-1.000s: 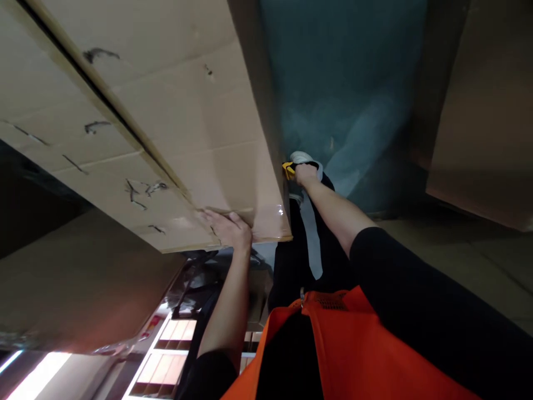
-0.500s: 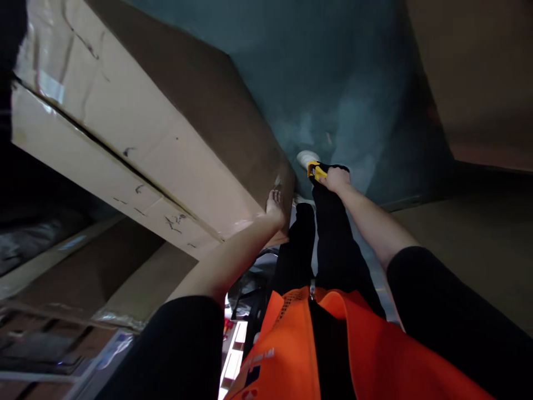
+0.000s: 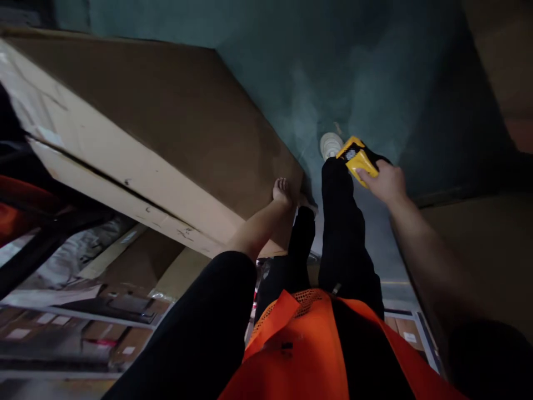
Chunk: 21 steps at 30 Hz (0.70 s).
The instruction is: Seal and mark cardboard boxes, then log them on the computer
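Note:
A long brown cardboard box slants across the left side of the head view, its paler side bearing a dark lengthwise seam and handwritten marks. Near the box's close end, my left hand rests on the cardboard with its fingers laid against it. In my right hand is a yellow and black handheld device, gripped at its near end above my leg. The device's dark patterned face shows; I cannot make out its exact kind.
My white shoe stands on the greenish floor. Shelves with cartons are at lower left, beside a dark bar. Another brown cardboard surface borders the right side. I wear an orange vest.
The view has shifted, and more of the box's broad brown face shows. My right hand and the device appear farther right and larger. My left hand stays at the box.

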{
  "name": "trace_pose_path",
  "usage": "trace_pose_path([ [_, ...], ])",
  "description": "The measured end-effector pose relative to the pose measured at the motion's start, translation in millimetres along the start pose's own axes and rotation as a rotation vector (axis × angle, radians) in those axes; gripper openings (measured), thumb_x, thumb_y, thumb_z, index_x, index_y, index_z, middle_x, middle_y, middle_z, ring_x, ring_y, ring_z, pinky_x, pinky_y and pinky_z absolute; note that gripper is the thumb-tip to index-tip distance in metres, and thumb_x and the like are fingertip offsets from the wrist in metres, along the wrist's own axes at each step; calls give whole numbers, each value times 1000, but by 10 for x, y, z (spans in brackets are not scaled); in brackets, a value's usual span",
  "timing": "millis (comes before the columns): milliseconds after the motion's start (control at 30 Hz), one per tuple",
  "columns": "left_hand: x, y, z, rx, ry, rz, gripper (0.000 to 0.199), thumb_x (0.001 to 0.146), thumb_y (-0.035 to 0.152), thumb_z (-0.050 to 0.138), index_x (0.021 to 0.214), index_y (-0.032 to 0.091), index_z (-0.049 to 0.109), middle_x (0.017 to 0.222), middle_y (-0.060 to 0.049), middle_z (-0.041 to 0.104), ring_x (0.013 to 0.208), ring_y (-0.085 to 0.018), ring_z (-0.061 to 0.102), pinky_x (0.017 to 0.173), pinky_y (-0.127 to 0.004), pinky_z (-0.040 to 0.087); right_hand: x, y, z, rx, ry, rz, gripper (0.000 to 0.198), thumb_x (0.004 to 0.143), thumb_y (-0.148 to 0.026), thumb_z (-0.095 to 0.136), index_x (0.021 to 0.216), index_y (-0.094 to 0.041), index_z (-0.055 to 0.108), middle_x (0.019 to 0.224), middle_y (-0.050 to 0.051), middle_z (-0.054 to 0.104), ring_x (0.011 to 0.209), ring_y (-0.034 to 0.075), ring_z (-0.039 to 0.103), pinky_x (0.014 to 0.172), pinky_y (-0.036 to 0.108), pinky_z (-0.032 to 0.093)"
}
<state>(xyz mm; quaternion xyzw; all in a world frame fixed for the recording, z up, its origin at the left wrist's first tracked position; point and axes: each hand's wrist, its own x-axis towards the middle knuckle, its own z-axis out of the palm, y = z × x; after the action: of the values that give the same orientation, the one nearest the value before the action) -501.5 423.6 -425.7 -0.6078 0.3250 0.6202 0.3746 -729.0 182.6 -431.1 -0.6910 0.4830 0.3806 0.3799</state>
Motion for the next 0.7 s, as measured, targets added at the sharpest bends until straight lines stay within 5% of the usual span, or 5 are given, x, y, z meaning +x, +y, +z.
trace_pose_path([
  [167,-1491,-72,757,-15,-45,232,102,84,44,85,168,-3,49,177,-28,39,171,-39,28,144,-42,11,-499,25,-8,9,2,26,51,97,-66,59,100,-17,70,95,23,73,89,34,68,81,44,47],
  [333,-2566,-606,1524,-166,226,543,78,91,28,79,164,9,60,174,-17,50,171,-29,32,145,-37,12,-1298,-645,-313,-26,46,-57,52,87,-80,52,82,-29,57,81,16,66,80,38,65,78,50,47],
  [467,-2899,-1348,1928,-723,511,825,59,100,34,74,156,20,69,165,-17,61,162,-32,49,138,-51,35,-2436,-1606,-570,-5,72,-198,54,82,-85,60,79,-31,64,74,10,65,71,35,64,69,49,49],
  [567,-3158,-2074,2218,-1460,764,745,59,108,54,64,157,21,67,164,-18,61,156,-31,56,133,-52,42,-3421,-2562,-478,-12,-20,-386,58,83,-86,69,87,-28,74,74,6,69,67,28,62,62,42,50],
  [700,-3523,-3107,2749,-2218,563,864,85,95,79,73,154,19,69,164,-21,61,153,-36,59,130,-51,45,-4445,-3992,238,-127,-357,-614,61,85,-83,71,87,-22,71,75,3,68,67,20,60,59,30,46],
])
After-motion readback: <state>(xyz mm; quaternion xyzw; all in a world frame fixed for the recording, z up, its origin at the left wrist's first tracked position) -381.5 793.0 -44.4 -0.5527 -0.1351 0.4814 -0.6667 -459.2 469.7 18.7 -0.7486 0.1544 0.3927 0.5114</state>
